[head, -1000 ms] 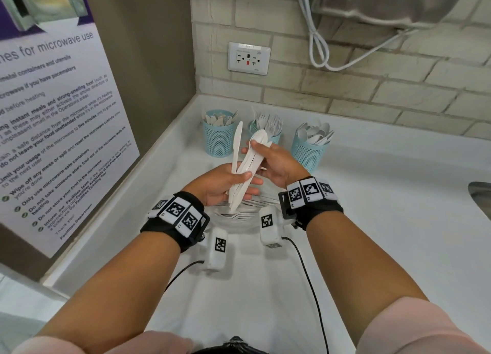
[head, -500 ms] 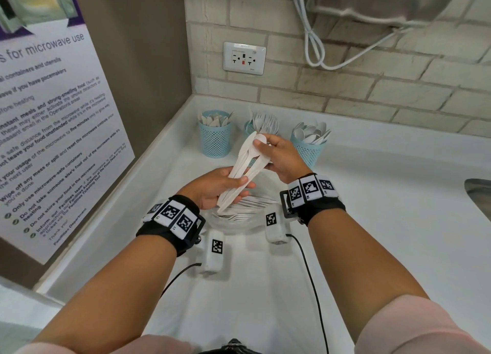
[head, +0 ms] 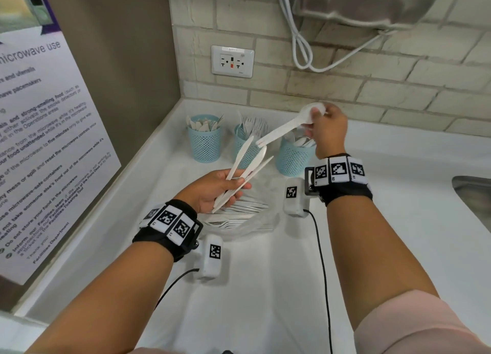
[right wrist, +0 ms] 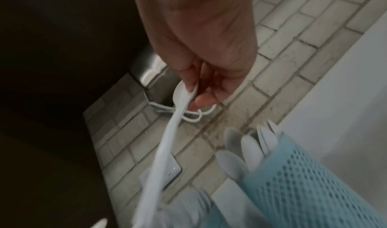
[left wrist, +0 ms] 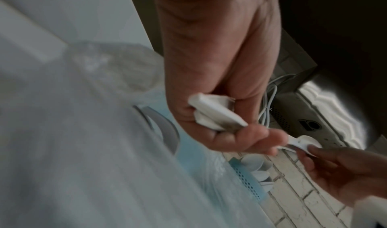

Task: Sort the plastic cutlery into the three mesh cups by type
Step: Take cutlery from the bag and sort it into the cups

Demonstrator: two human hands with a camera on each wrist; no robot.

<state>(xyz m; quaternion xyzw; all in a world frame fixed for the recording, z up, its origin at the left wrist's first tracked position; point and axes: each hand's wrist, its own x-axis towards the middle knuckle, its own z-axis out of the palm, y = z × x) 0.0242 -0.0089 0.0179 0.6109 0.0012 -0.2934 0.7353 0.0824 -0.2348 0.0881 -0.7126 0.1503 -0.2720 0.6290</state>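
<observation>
One white plastic spoon (head: 289, 126), bowl pinched, handle down

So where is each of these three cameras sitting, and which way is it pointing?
Head: worn on the head, looking down at the counter, three mesh cups; both forearms and hands show.
Left wrist: along the left hand gripping cutlery handles.
Right wrist: along the right hand pinching a spoon above the spoon cup.
All three share that spoon.

White counter (head: 398, 220) with three mesh cups (head: 205, 143), cutlery pile (head: 239, 215)
</observation>
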